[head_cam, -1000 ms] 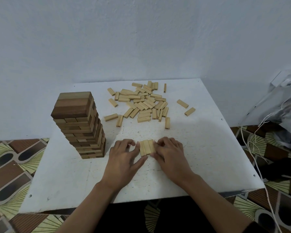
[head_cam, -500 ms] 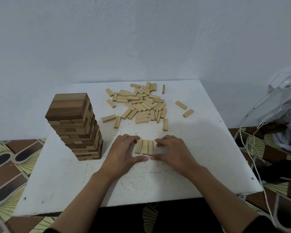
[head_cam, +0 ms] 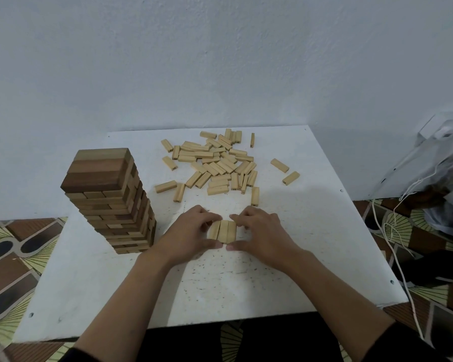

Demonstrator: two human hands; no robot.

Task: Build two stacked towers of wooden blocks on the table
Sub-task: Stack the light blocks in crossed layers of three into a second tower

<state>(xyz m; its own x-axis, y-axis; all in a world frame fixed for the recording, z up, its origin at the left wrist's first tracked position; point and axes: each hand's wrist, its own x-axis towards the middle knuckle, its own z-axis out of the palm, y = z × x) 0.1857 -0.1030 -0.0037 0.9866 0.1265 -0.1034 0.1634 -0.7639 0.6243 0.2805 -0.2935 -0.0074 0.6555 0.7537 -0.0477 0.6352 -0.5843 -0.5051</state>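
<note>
The three pale blocks (head_cam: 223, 231) lay flat side by side, touching, on the white table (head_cam: 246, 288) near its front middle; the left hand (head_cam: 187, 237) grasped the row from its left side and the right hand (head_cam: 262, 236) from its right side, each with curled fingers at the far ends and the thumb at the near ends. A tower (head_cam: 110, 202) of brown blocks stood upright to the left, apart from the hands; a loose pile (head_cam: 215, 163) of pale blocks lay behind, toward the wall (head_cam: 220, 61)
</note>
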